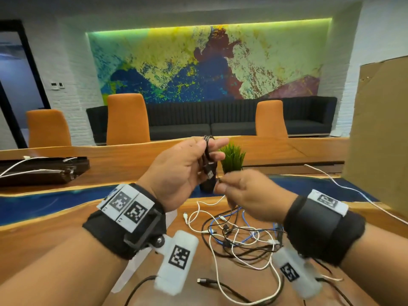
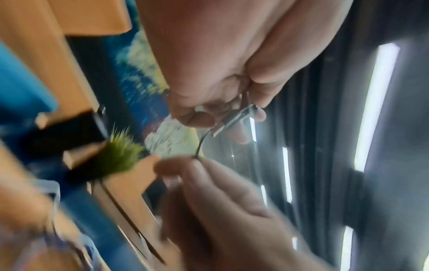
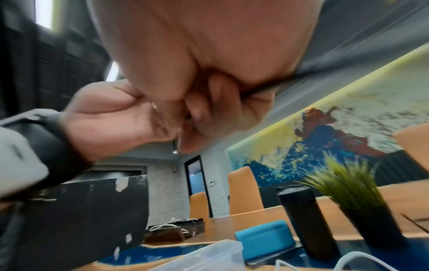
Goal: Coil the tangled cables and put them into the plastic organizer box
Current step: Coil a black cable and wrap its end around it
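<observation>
My left hand [image 1: 209, 151] is raised over the table and grips a small coil of black cable [image 1: 207, 145]; its USB plug [image 1: 210, 173] hangs below the fingers. Just under it, my right hand [image 1: 220, 183] pinches the thin loose stretch of the same black cable [image 2: 201, 144]. In the left wrist view the plug [image 2: 234, 119] sits against the left fingers [image 2: 260, 113]. A tangle of white, black and blue cables [image 1: 238, 235] lies on the wooden table beneath both hands. The clear plastic box [image 3: 209, 256] stands near the table's front, mostly hidden in the head view.
A potted green plant [image 1: 233, 160] and a black tumbler [image 3: 306, 220] stand just behind the hands, with a blue case [image 3: 262, 240] beside them. A dark tray with white cables [image 1: 44, 171] lies far left. A cardboard sheet [image 1: 379, 129] stands at right; a white cable [image 1: 344, 186] runs toward it.
</observation>
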The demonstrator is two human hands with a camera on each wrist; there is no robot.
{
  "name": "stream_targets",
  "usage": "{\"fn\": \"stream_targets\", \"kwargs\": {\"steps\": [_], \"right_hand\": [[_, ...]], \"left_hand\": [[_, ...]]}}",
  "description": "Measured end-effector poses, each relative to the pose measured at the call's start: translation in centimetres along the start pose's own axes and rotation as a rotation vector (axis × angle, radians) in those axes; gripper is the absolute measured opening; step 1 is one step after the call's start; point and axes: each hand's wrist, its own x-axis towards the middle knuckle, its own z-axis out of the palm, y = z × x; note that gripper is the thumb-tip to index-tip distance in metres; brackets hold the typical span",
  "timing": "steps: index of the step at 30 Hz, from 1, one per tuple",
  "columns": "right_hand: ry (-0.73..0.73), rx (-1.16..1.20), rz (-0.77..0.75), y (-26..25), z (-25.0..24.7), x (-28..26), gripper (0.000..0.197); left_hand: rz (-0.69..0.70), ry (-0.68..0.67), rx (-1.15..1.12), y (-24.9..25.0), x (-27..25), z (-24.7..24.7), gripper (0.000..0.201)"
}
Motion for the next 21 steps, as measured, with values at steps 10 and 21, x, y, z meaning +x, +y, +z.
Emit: {"fn": "stream_targets", "kwargs": {"steps": [10, 21], "right_hand": [[0.315, -0.091, -0.167, -1.3, -6.0, 1.8, 0.011], [-0.012, -0.066, -0.015, -0.3, 0.9, 0.0, 0.023]], "left_hand": [[-0.082, -0.150, 0.374, -2.1, -1.4, -2.4, 0.033], [-0.017, 0.043, -0.071, -0.6, -0.7, -1.6, 0.032]]}}
